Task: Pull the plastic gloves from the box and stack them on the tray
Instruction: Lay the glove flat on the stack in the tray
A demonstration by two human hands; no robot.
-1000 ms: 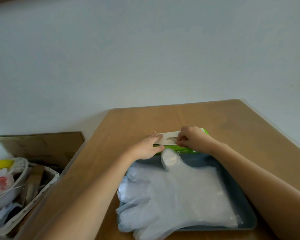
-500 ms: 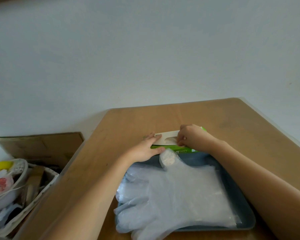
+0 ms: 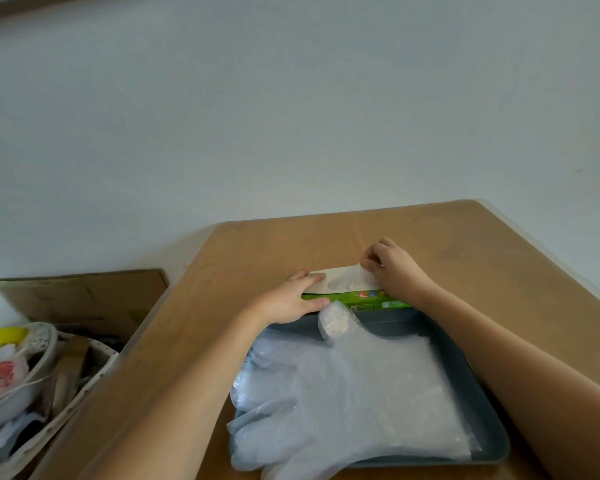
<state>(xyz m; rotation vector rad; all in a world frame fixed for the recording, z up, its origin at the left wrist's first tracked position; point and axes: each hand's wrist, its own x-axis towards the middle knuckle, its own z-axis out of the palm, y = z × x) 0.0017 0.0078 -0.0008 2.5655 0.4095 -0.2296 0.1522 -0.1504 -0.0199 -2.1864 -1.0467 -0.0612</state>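
Here, right hand (image 3: 392, 271) pinching glove (image 3: 361, 281), over box (image 3: 371, 302)

Green-and-white box (image 3: 329, 285) sits mid-way across the table (image 3: 284, 244), just behind the far rim of the grey tray (image 3: 494, 441), which is by the near edge. Left hand (image 3: 288, 303) presses flat on the box's left end, thumb along the green front. Right hand (image 3: 394, 270) pinches a translucent glove (image 3: 361, 280) at the top opening. Glove stack (image 3: 354, 393) fills the tray, fingers spilling over its left rim.

I can't read the small print on the box (image 3: 361, 302), whose right end is hidden under the right hand (image 3: 394, 268), and the stacked gloves (image 3: 343, 393) are cut off at their fingertips by the near edge.
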